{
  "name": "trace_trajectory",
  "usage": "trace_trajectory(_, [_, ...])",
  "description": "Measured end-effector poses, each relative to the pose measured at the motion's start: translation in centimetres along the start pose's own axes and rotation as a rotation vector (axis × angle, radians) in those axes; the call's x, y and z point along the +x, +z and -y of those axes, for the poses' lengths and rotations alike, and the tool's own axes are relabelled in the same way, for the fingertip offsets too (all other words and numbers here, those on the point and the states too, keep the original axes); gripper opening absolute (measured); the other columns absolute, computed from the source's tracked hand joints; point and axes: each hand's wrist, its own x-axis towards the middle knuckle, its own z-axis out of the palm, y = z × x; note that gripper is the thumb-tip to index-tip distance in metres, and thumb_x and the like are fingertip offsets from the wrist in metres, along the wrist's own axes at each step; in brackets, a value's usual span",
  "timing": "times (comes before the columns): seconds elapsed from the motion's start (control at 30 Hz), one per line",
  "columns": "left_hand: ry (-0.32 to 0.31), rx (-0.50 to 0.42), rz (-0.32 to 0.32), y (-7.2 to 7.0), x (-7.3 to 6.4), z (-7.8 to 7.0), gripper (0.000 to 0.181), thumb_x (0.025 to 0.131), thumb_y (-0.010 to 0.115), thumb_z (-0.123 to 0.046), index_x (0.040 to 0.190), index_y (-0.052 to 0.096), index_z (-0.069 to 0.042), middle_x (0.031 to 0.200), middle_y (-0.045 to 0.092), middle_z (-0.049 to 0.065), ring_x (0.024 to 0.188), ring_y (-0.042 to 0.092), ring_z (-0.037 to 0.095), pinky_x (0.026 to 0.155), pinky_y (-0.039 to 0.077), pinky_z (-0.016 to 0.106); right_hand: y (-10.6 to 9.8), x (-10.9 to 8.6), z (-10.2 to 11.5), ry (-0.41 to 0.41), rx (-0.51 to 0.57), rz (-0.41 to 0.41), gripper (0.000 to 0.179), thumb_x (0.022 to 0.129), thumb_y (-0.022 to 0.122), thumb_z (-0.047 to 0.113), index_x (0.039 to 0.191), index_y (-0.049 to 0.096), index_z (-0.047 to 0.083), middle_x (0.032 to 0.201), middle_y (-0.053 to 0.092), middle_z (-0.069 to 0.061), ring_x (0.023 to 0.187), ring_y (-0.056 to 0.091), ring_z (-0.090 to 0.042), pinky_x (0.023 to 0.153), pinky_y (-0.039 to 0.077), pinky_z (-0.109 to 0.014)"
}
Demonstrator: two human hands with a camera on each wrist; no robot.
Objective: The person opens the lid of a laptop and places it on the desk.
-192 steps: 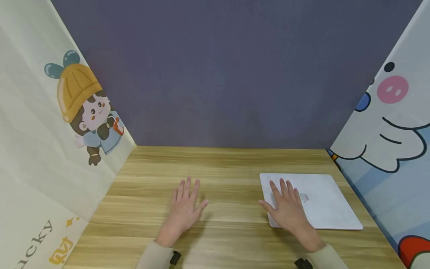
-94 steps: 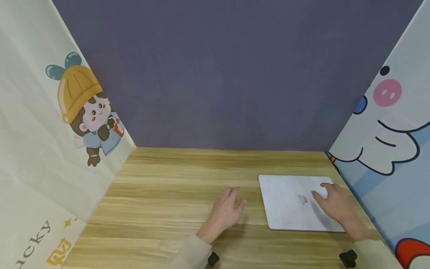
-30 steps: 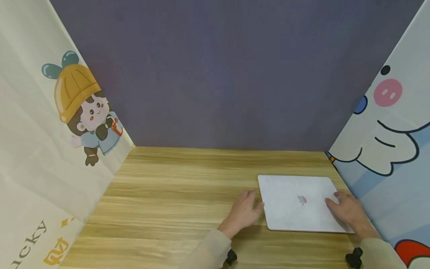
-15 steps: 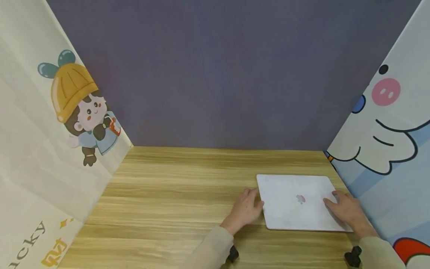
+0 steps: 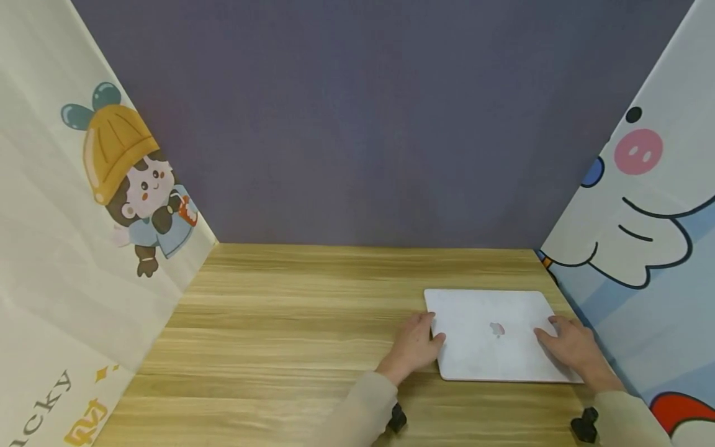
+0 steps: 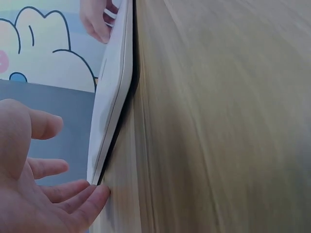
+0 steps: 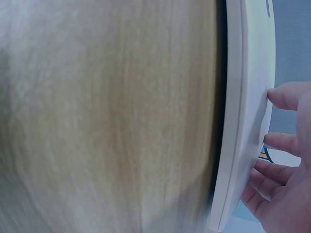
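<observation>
A closed silver laptop (image 5: 475, 354) with an apple logo lies on the wooden table, right of centre. At its left side my left hand (image 5: 412, 346) touches the edge. In the left wrist view its lower fingertips (image 6: 99, 194) meet the laptop's corner near the tabletop, while the thumb stands apart above the lid. My right hand (image 5: 575, 347) holds the opposite side. In the right wrist view its thumb (image 7: 289, 95) and index finger rest on the lid, and the other fingers bend down at the right edge. The undersides of these fingers are hidden.
The wooden table (image 5: 268, 335) stretches left of the laptop. Behind it stands a dark grey panel (image 5: 357, 124). A pale cartoon curtain (image 5: 44, 205) hangs at the left, and another cartoon curtain (image 5: 670, 248) is close by the right hand.
Both hands moved rightward from their flat, spread pose; the right crossed from the lid's left part to its right edge, and the left reached the laptop's left edge. The laptop stays flat.
</observation>
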Motion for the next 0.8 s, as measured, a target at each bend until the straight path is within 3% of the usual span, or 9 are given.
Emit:
trace_trajectory(0.33, [-0.029,-0.006,0.042,1.1,0.8,-0.8,0.052,0.103,0.058,-0.034,0.147,0.051,-0.008,0.147,0.053,0.011,0.140,0.043,0.029,0.114,0.039,0.037,0.4,0.1,-0.8,-0.046,0.004,-0.025,0.076,0.100,0.052,0.050,0.132,0.045,-0.018,0.127,0.039,-0.049,0.114,0.040,-0.067,0.093,0.040,-0.074])
trace_trajectory(0.53, [-0.047,-0.024,0.036,1.6,1.1,-1.0,0.053,0.101,0.060,-0.033,0.146,0.051,-0.007,0.147,0.052,0.014,0.140,0.043,0.028,0.113,0.040,0.037,0.6,0.3,-0.9,-0.058,0.009,-0.053,0.071,0.100,0.055,0.044,0.130,0.046,-0.020,0.125,0.041,-0.049,0.113,0.042,-0.066,0.093,0.041,-0.072])
trace_trajectory(0.8, [-0.068,-0.036,0.015,1.8,1.5,-1.3,0.053,0.095,0.068,-0.029,0.138,0.058,0.001,0.145,0.051,0.021,0.136,0.045,0.032,0.109,0.045,0.036,0.5,0.3,-0.5,0.019,0.043,-0.020,0.075,0.099,0.055,0.046,0.135,0.044,-0.019,0.129,0.036,-0.048,0.119,0.037,-0.065,0.099,0.038,-0.072])
